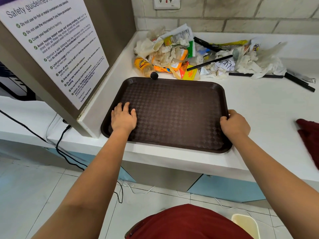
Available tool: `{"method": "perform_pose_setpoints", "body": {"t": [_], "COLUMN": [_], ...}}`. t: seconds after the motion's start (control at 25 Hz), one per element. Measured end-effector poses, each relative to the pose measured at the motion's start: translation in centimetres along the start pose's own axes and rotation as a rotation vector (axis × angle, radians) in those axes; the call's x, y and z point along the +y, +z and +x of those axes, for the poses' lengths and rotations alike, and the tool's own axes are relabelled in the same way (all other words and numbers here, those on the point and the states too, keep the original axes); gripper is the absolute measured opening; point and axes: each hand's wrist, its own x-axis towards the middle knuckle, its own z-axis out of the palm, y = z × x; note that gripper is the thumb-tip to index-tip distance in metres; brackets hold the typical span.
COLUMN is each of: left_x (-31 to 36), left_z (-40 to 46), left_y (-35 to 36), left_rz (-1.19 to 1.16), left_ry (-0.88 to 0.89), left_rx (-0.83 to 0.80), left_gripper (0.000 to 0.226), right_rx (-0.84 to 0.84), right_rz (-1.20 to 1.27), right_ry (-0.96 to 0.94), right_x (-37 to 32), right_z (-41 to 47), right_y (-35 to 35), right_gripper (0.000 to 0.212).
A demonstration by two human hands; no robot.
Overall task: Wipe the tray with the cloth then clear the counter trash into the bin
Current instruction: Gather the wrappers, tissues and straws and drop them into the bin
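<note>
1. Tray (172,114): dark brown, checker-textured, lying flat on the white counter (259,104) with its near edge close to the counter's front edge.
2. Left hand (123,116): rests palm down on the tray's left inner surface; fingers (120,106) straight and slightly spread, holding nothing.
3. Right hand (235,124): grips the tray's right rim, fingers curled over the edge.
4. Cloth (309,137): dark red, lying on the counter at the far right, well apart from the tray and partly cut off by the frame edge. Neither hand touches it.
5. Trash (198,56): a heap of crumpled tissues, wrappers, paper and black straws piled against the tiled wall behind the tray. An orange bottle (144,66) with a black cap lies at the heap's left; the cap is at the tray's far rim.
6. Bin (245,225): a pale, cream-coloured container shows on the floor at lower right, below the counter; only part of it is in view.
7. Sign (51,45): a safety guidelines notice is fixed to the panel left of the tray.
8. Socket (166,2): mounted on the wall above the trash.
</note>
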Motion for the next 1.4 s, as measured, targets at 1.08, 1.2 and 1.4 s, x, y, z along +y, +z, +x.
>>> {"method": "perform_pose_setpoints", "body": {"t": [1.08, 1.2, 1.4], "left_x": [0.7, 1.0, 1.7], "left_z": [1.2, 1.5, 1.8], "left_y": [-1.3, -1.5, -1.7], "left_rz": [-0.15, -0.163, -0.176], "left_ry": [-0.029, -0.035, -0.012], "left_rx": [-0.036, -0.053, -0.057], "left_gripper": [0.05, 0.05, 0.045], "right_rx": [-0.092, -0.103, -0.055], "right_rz": [0.014, 0.057, 0.148], "right_ry": [0.01, 0.039, 0.076], "right_x": [-0.3, -0.4, -0.6], "right_z": [-0.2, -0.3, -1.2], "right_y": [-0.3, -0.5, -0.5], "right_gripper": [0.04, 0.043, 0.05]}}
